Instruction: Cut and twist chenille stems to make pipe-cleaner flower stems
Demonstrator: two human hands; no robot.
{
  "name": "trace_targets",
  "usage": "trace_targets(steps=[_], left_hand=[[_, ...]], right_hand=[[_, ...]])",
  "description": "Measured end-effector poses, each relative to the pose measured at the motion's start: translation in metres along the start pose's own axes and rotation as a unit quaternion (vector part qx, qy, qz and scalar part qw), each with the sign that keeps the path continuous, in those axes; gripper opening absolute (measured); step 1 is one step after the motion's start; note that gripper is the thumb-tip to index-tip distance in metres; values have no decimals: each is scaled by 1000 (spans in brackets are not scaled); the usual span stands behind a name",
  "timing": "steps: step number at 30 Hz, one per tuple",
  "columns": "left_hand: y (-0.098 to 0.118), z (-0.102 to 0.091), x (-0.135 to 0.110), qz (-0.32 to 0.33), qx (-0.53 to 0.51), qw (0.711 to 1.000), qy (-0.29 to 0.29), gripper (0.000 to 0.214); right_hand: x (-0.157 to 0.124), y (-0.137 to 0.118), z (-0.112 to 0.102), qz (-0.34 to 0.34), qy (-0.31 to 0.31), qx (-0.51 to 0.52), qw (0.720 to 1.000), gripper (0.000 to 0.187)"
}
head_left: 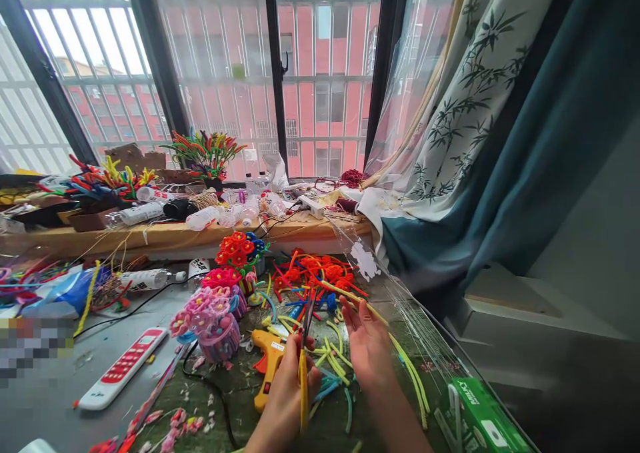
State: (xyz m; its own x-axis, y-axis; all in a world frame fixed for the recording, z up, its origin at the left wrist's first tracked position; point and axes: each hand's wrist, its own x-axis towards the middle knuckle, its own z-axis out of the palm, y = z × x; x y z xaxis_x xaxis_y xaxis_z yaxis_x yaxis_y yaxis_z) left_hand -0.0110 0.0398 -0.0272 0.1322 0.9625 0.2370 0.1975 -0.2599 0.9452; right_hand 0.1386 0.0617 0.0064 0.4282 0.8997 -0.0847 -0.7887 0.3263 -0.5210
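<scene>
My left hand (pixel 290 383) is closed round a pair of scissors with yellow handles (pixel 303 393), the dark blades (pixel 309 313) pointing up and away from me. To its right, my right hand (pixel 369 346) is turned palm up with its fingers spread. Long yellow pipe cleaners (pixel 413 373) run behind its fingertips and down its right side; whether the fingers touch them I cannot tell. Short yellow-green pipe cleaner pieces (pixel 333 356) and blue ones (pixel 327 386) lie between and below the hands. A yellow glue gun (pixel 270 366) rests just left of my left hand.
Red pipe cleaner pieces (pixel 320 270) are heaped behind the hands. Pink pipe cleaner flowers (pixel 210 313) stand in a striped pot at left, near a white remote control (pixel 125 370). A green box (pixel 483 413) sits at right. Bottles (pixel 145 213) crowd the windowsill.
</scene>
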Motion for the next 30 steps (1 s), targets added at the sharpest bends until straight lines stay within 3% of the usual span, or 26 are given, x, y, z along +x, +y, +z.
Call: trace_targets(steps=[5,7,13,21,30], left_hand=[[7,4,-4,-22,119,992,39,48],[8,8,-5,-28,135,990,28,44],[7,24,-9,-49,115,992,29,46],[15,30,-10,-87,35,995,43,54],[26,33,-14,-109,56,992,31,55]], right_hand=[[-1,-2,2,-8,-12,11,1000,26],[-4,-1,5,-12,-24,7,1000,22],[-14,7,16,-12,-63,-44,997,11],[-20,13,19,-8,-58,-56,997,23],[-19,14,14,17,-51,-48,997,23]])
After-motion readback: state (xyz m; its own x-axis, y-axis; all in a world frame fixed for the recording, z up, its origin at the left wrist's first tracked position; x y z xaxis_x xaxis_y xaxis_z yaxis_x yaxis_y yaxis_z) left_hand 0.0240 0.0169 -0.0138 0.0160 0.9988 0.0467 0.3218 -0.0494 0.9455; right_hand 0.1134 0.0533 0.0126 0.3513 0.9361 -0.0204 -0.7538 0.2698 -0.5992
